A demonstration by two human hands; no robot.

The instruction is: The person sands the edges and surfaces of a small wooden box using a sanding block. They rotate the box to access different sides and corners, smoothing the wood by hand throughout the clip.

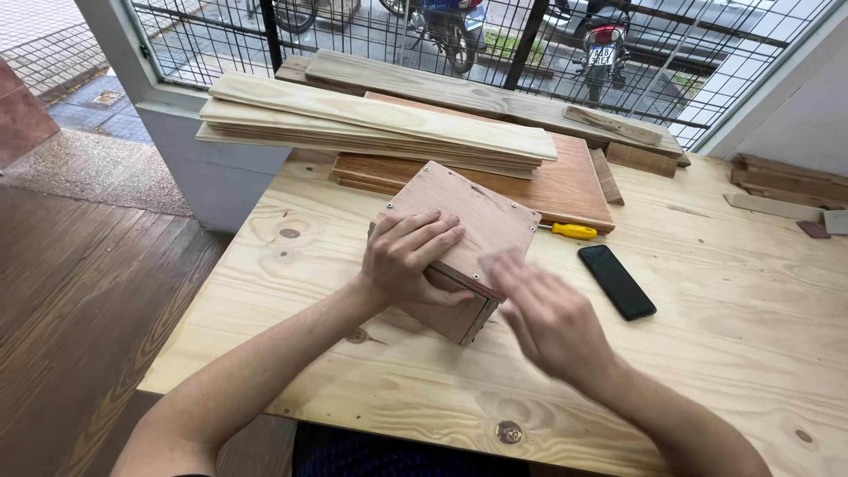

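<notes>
A small reddish-brown plywood box with screws at its lid corners sits tilted on the pale pine workbench. My left hand lies flat on the box's near left side, fingers spread over the lid and thumb against the front face. My right hand is blurred by motion, palm down with fingers together, its fingertips at the box's near right corner; it holds nothing that I can see.
A yellow-handled screwdriver lies right of the box, with a black phone nearer me. Stacked pale planks and darker boards fill the back of the bench. Wood scraps sit far right. A window grille stands behind.
</notes>
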